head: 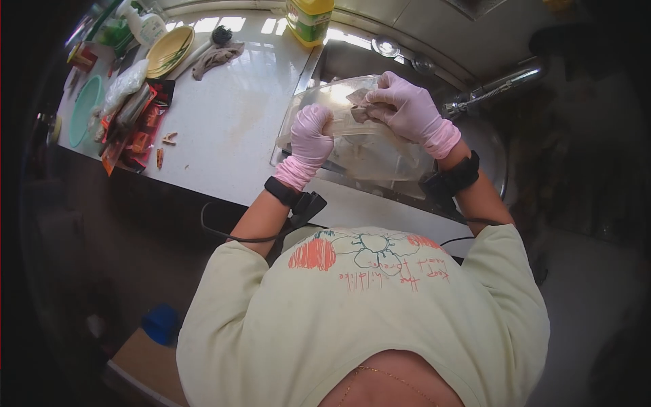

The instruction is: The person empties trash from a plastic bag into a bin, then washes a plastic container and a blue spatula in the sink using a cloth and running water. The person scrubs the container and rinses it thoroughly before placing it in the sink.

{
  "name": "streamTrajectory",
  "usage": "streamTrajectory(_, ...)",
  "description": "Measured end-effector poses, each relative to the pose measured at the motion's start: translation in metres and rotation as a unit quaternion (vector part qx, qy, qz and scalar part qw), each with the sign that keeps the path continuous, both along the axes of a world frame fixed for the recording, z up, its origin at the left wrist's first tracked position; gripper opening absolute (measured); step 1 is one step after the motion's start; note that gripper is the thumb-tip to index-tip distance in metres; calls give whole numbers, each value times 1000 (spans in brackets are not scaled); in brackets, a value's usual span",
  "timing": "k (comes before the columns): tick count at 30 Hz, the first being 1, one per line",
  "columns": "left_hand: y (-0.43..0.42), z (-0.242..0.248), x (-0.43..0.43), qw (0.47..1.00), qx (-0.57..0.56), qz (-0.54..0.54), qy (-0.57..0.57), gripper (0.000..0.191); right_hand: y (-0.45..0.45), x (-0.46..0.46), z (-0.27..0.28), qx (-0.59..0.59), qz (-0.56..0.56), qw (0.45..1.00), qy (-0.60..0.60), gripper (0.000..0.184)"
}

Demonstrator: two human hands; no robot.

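A clear plastic container [341, 122] is held tilted over the sink [343, 56], its walls see-through. My left hand [310, 129], in a pink glove, is closed on the near left part of its rim. My right hand [407, 107], gloved alike, pinches a crumpled grey-brown cloth [360, 107] against the container's wall, toward its right side. The fingertips under the cloth are partly hidden. Behind the right hand, a chrome faucet [496, 86] reaches in from the right.
A yellow jug with a green label [310, 23] stands behind the sink's left corner. On the white counter [229, 122] lie another rag [216, 58], a round brush [222, 35], a yellow oval dish [170, 51], plastic packets [142, 132], clothespins [169, 138] and a mint-green basin [85, 112].
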State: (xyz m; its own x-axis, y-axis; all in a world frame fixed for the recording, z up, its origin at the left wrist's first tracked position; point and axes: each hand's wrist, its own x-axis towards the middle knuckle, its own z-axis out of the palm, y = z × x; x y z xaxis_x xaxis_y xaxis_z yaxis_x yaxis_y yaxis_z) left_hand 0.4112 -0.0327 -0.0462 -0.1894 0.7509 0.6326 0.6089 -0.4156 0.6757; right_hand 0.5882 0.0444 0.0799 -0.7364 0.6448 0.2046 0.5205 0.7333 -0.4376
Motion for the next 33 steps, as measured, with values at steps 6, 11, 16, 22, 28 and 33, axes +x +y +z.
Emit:
streamTrajectory(6,1,5,2,999,-13,22,21,19,4,-46,21,73,92,973,-199,9)
streamTrajectory(11,1,5,4,998,-38,43,28,11,-3,-29,32,25,154,968,-199,13)
streamTrajectory(16,2,3,2,999,-26,40,26,14,2,-14,48,16,136,954,-266,14)
streamTrajectory(22,1,-1,4,998,-39,26,39,16,5,-33,27,74,163,955,-237,15)
streamTrajectory(28,-1,4,2,999,-33,-1,11,17,27,-58,5,146,67,944,-288,13)
streamTrajectory(33,-18,13,-3,993,-10,66,95,26,54,-53,5,82,40,967,-237,29)
